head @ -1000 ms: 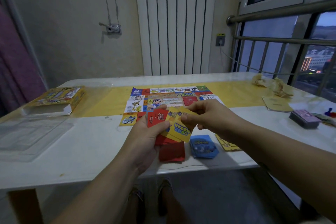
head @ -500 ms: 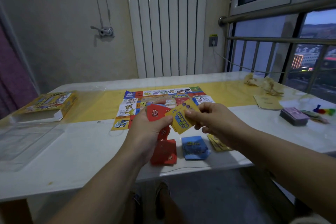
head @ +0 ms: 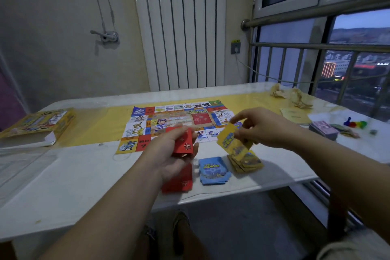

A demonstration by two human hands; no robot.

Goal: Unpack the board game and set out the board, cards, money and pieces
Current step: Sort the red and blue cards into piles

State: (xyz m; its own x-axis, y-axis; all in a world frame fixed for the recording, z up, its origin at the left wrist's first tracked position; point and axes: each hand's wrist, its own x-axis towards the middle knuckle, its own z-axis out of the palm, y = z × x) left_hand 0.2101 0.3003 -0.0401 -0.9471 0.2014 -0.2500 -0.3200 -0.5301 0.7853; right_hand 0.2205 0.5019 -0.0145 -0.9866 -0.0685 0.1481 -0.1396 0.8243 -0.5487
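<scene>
The colourful game board (head: 168,120) lies flat in the middle of the table. My left hand (head: 168,154) grips a small bundle of red cards (head: 183,142) above a red card pile (head: 179,181) on the table. My right hand (head: 259,126) pinches yellow cards (head: 229,140) just above the yellow card pile (head: 245,161). A blue card pile (head: 213,171) sits between the red and yellow piles. A stack of paper money (head: 324,130) and coloured pawns (head: 355,123) lie at the right.
The yellow game box (head: 37,124) rests at the far left, with a clear plastic tray (head: 19,162) in front of it. A folded booklet (head: 295,115) and crumpled wrapping (head: 292,95) lie at the back right. A railing and window run along the right side.
My hands have drawn apart: the right one carried the yellow cards rightward and down over the yellow pile, while the left one keeps only red cards.
</scene>
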